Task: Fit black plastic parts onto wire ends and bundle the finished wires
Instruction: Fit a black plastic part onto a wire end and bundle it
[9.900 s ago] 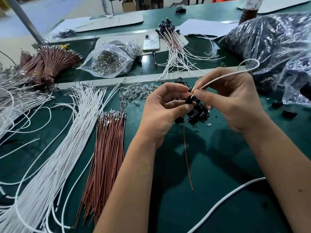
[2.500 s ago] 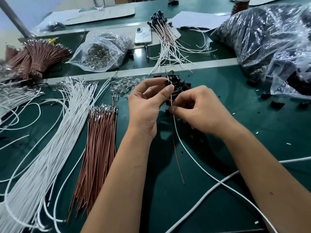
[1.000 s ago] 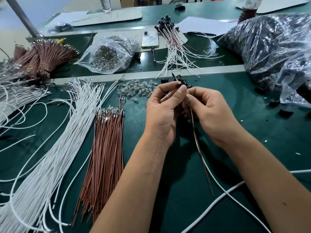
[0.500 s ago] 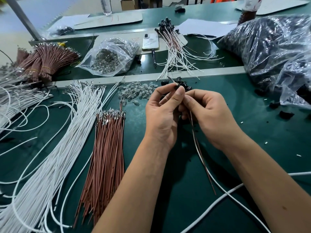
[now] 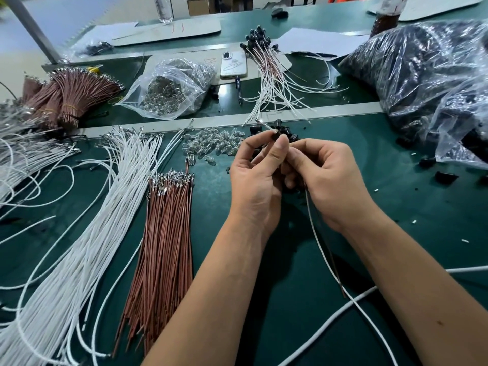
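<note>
Here the left hand (image 5: 254, 180) pinches a metal-tipped wire end (image 5: 266, 126) between thumb and forefinger, tip raised and aimed away from the body, probably so the terminal stands clear for a part to slide on. The right hand (image 5: 328, 180) is curled close against it, fingers folded round the thin white wire (image 5: 320, 247) and the thin brown wire (image 5: 333, 265) that trail down together toward the person; holding both near the tips keeps the slack from twisting the ends. Whether a black part already sits inside the right fingers I cannot tell, since they hide it.

Just beyond the hands lies the small heap of black plastic parts (image 5: 284, 130), touching distance from the work, with the scatter of clear glass bulbs (image 5: 211, 143) beside it. Stock is sorted by kind on the green bench top (image 5: 409, 207): the fan of loose white wires (image 5: 87, 228) to the left, the straight bundle of brown wires (image 5: 166, 239) next to it. The finished bunch of capped wires (image 5: 266, 70) rests across the metal divider strip (image 5: 330, 112), out of the way.
</note>
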Available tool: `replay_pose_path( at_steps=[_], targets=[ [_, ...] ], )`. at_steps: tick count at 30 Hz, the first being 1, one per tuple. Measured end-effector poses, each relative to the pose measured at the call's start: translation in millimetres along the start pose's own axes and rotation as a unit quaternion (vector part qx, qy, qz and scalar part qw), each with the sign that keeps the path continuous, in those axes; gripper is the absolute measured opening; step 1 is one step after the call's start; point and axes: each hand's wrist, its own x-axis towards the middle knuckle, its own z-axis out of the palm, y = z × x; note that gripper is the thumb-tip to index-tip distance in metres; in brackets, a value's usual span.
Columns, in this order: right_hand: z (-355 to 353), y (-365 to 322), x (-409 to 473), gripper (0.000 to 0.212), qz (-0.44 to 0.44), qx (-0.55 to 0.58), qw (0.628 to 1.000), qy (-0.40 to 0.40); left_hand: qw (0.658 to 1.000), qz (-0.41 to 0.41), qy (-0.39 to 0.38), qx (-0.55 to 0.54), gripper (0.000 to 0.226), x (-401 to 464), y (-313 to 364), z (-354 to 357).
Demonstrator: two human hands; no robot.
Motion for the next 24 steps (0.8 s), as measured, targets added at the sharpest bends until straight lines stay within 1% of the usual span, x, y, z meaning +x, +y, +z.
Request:
replay_pose_path(
  at_steps=[3, 5, 8, 10, 12, 16, 20, 24],
  targets=[
    [-0.6, -0.5, 0.2, 0.017, 0.008, 0.016, 1.000, 0.003, 1.000, -0.006, 0.001, -0.009, 0.015, 0.0, -0.6, 0.0],
    [-1.3, -0.4, 0.3, 0.016, 0.018, 0.032, 0.999, 0.002, 1.000, -0.006, 0.008, 0.005, 0.015, 0.1, 0.2, -0.8],
    [-3.7, 0.2, 0.4, 0.012, 0.029, 0.014, 0.999, -0.009, 0.999, 0.012, 0.028, 0.033, 0.016, 1.4, 5.0, -3.2],
    [-6.0, 0.1, 0.9, 0.010, 0.039, 0.008, 0.999, -0.016, 0.999, 0.027, 0.036, 0.027, 0.016, 3.4, 9.4, -5.0],
    [-7.6, -0.8, 1.6, 0.010, 0.051, 0.012, 0.998, -0.026, 0.998, 0.037, 0.035, 0.029, 0.018, 4.7, 11.6, -6.2],
    [-7.6, -2.6, 1.6, 0.011, 0.054, 0.014, 0.998, -0.039, 0.999, 0.027, 0.016, 0.039, 0.018, 3.1, 10.5, -5.4],
    [-5.7, -2.5, -0.2, 0.008, 0.057, 0.041, 0.997, -0.010, 0.997, 0.029, 0.020, 0.073, 0.019, 2.5, 11.5, -5.9],
    [-6.0, -1.9, -0.1, 0.013, 0.053, 0.059, 0.997, 0.012, 0.995, 0.021, 0.023, 0.097, 0.015, 0.6, 14.4, -5.1]
  ],
)
